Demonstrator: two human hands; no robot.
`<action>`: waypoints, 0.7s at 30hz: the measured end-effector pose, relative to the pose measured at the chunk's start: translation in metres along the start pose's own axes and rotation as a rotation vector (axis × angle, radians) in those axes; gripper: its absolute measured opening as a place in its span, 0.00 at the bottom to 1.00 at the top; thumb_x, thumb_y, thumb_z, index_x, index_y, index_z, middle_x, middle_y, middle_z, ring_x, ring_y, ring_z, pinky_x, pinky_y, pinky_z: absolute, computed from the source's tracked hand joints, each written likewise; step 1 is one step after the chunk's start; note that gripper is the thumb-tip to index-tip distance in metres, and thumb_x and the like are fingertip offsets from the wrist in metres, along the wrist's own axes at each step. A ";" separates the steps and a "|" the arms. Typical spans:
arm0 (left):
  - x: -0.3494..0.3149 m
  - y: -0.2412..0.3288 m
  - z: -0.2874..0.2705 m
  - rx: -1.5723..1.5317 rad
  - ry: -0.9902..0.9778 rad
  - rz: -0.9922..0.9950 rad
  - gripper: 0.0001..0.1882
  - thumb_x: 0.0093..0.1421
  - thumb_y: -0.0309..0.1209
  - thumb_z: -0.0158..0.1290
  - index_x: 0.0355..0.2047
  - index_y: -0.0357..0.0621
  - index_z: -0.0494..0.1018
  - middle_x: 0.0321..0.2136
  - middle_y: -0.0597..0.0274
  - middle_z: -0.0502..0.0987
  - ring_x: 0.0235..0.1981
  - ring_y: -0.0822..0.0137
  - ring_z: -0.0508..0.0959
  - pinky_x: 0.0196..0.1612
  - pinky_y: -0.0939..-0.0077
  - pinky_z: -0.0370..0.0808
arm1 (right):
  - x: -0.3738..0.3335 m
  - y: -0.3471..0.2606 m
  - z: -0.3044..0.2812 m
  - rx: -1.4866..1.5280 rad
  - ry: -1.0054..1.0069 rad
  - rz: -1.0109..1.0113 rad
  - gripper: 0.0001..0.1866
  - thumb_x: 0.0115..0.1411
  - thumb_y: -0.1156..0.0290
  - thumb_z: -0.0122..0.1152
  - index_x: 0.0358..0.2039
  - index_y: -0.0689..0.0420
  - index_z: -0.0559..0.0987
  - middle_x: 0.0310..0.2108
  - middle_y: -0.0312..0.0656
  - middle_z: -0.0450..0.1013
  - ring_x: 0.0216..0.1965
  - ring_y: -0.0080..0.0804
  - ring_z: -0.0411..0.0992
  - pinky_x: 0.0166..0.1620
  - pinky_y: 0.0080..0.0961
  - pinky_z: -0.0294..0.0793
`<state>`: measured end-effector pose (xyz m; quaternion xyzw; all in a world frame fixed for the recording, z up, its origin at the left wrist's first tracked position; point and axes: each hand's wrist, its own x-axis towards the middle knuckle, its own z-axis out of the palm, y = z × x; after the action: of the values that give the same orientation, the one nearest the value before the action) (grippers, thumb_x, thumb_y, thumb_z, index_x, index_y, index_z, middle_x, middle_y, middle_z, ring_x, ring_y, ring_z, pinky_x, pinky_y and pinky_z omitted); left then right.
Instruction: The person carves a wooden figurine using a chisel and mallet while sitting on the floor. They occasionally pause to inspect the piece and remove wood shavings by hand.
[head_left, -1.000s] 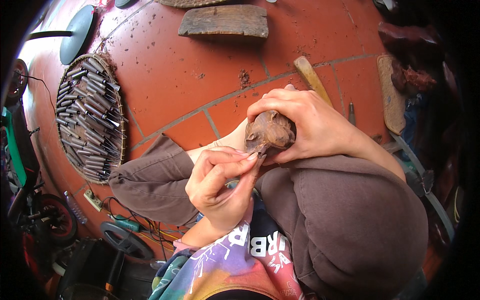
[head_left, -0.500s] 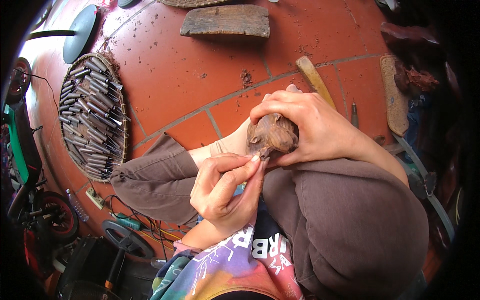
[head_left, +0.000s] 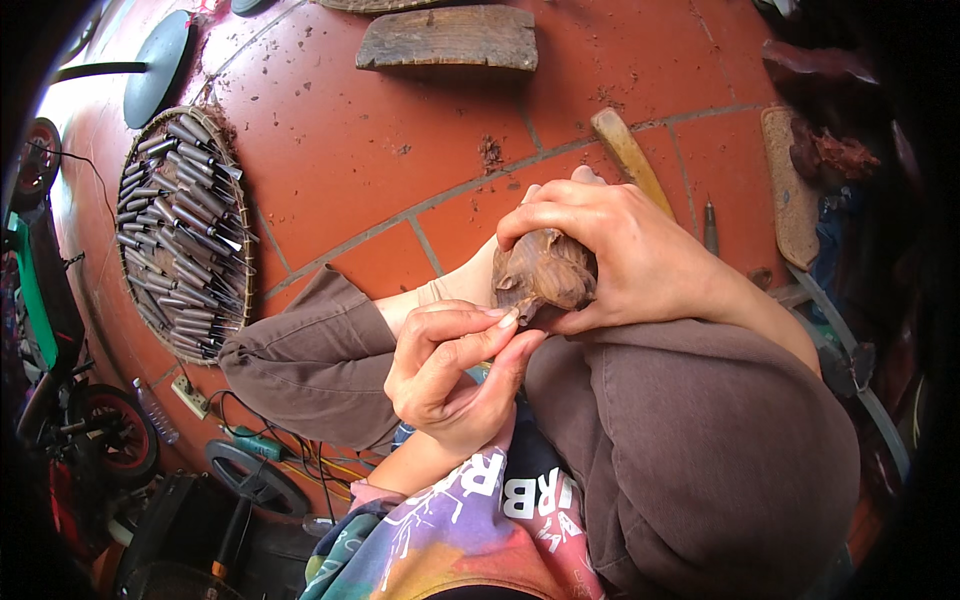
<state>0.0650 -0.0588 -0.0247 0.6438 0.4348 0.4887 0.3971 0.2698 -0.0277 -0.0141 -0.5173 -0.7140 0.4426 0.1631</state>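
I am gripping the brown wood carving [head_left: 545,275] over my knee with my right hand [head_left: 640,262], left hand [head_left: 450,365] pinching a barely visible tool against its edge; next calls for small, controlled strokes.

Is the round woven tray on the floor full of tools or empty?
Full. The woven tray is packed across with rows of metal carving tools, left of the person's knee.
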 end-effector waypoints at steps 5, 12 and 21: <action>-0.004 -0.001 0.003 -0.002 0.037 -0.004 0.15 0.40 0.14 0.69 0.29 0.40 0.81 0.29 0.59 0.78 0.31 0.65 0.79 0.33 0.74 0.77 | -0.001 -0.001 -0.001 -0.011 -0.004 0.012 0.35 0.39 0.54 0.77 0.49 0.49 0.77 0.40 0.41 0.76 0.45 0.41 0.75 0.43 0.40 0.67; -0.010 -0.006 0.005 -0.014 0.067 -0.011 0.16 0.40 0.14 0.69 0.29 0.41 0.81 0.28 0.61 0.78 0.32 0.65 0.79 0.33 0.75 0.77 | -0.001 0.001 0.002 -0.003 0.018 -0.013 0.35 0.39 0.54 0.78 0.49 0.48 0.77 0.39 0.41 0.75 0.44 0.41 0.75 0.43 0.40 0.67; -0.014 -0.015 0.007 -0.012 0.086 0.084 0.15 0.40 0.16 0.71 0.29 0.42 0.82 0.29 0.62 0.77 0.31 0.66 0.78 0.32 0.76 0.76 | -0.001 0.000 0.000 -0.006 0.019 -0.021 0.34 0.39 0.54 0.77 0.48 0.48 0.77 0.39 0.41 0.76 0.44 0.42 0.75 0.42 0.41 0.68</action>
<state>0.0675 -0.0682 -0.0443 0.6374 0.4211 0.5349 0.3610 0.2705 -0.0288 -0.0142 -0.5146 -0.7192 0.4336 0.1730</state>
